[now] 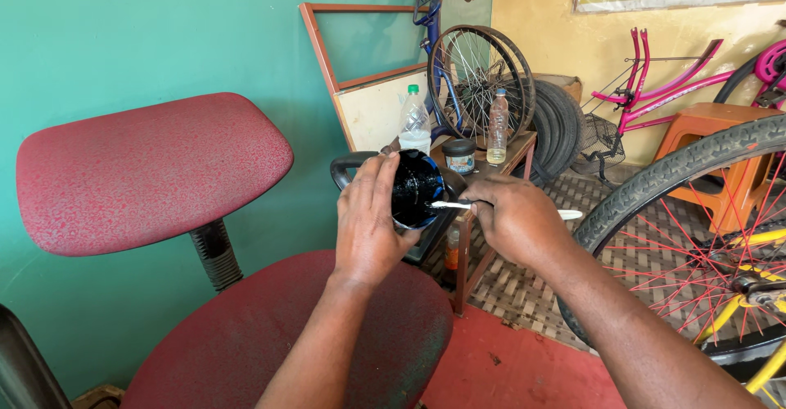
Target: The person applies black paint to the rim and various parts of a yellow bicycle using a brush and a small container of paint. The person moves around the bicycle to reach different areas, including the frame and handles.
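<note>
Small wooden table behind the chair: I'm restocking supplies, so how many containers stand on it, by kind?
Clear plastic bottle with green cap: 1
Clear plastic bottle with blue cap, holding yellowish liquid: 1
Short dark-lidded jar: 1
Total: 3
The blue tub of black grease is off the table, in the left hand.

Both bare forearms reach forward from the lower edge of the view and draw toward each other in the middle. The left hand (pixel 368 221) is raised with its back to the camera, wrist straight, fingers curled up and forward in a cupping hold, thumb on the near side. The right hand (pixel 516 216) sits just beside it at the same height, knuckles up, fingers bunched into a tight pinch pointing left toward the other hand. The right forearm runs in from the lower right corner.
</note>
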